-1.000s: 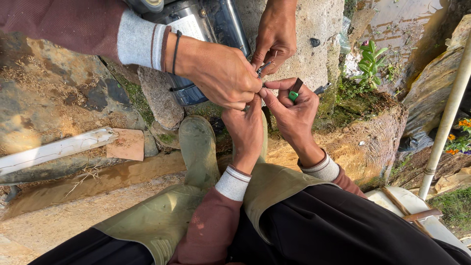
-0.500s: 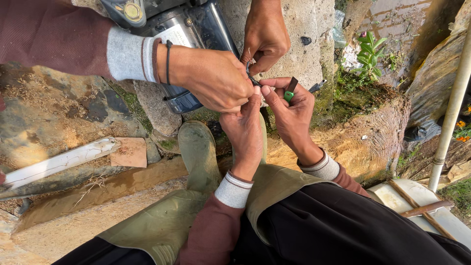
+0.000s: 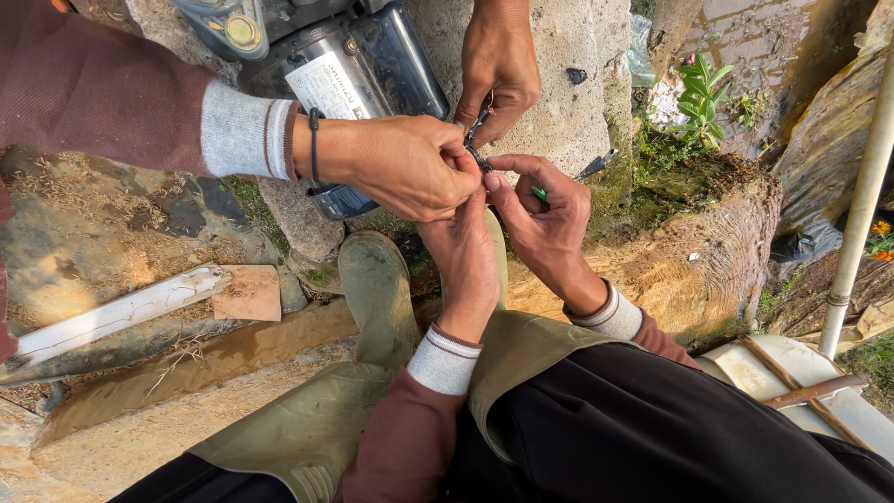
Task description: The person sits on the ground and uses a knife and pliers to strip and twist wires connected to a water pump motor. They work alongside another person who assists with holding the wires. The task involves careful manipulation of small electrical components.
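My left hand reaches up from below, its fingertips hidden behind a co-worker's hand at a thin dark wire. My right hand pinches the same wire between thumb and forefinger and has a small green-handled tool tucked under its fingers. A second co-worker hand comes down from the top and touches the wire's upper end. All the hands meet at one spot in front of a dark motor housing.
My green rubber boots stand on stone below the hands. A concrete block rises behind. A white pipe piece and a brick tile lie at left. A white pole and a white lid with a rusty tool are at right.
The co-worker's upper hand has come down closer to the wire. My right fingers have closed further over the green-handled tool. The hands stay clustered at the same spot.
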